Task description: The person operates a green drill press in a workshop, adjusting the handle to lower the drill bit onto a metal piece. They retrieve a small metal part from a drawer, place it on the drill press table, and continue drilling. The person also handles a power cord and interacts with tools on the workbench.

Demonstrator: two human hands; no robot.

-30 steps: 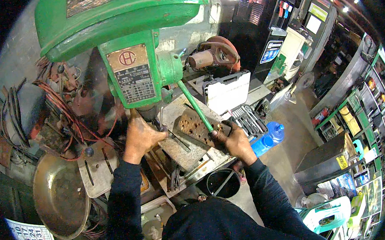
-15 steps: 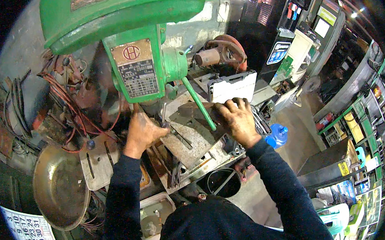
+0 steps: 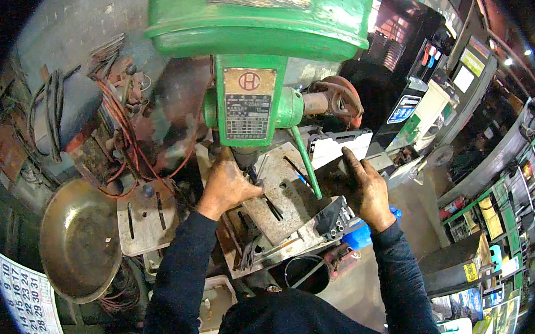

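Observation:
A green drill press (image 3: 253, 50) fills the top of the view, and its green feed lever (image 3: 305, 162) slants down to the right. Under the spindle lies a grey metal plate (image 3: 285, 203) with holes. My left hand (image 3: 227, 187) rests on the plate's left side with its fingers curled in under the chuck; what they grip is hidden. My right hand (image 3: 365, 188) lies flat on the plate's right edge, fingers stretched toward a white box (image 3: 337, 146), holding nothing.
A black case of bits (image 3: 333, 219) sits at the plate's near right corner, with a blue bottle (image 3: 360, 235) beyond it. Left are a slotted plate (image 3: 139, 218), a round metal pan (image 3: 77, 239), red wires (image 3: 123, 137) and a calendar (image 3: 23, 311). A black bucket (image 3: 303, 274) stands below.
My right hand left the plate's near edge, rose toward the white box, then settled flat on the plate's right edge. My left hand stayed by the chuck.

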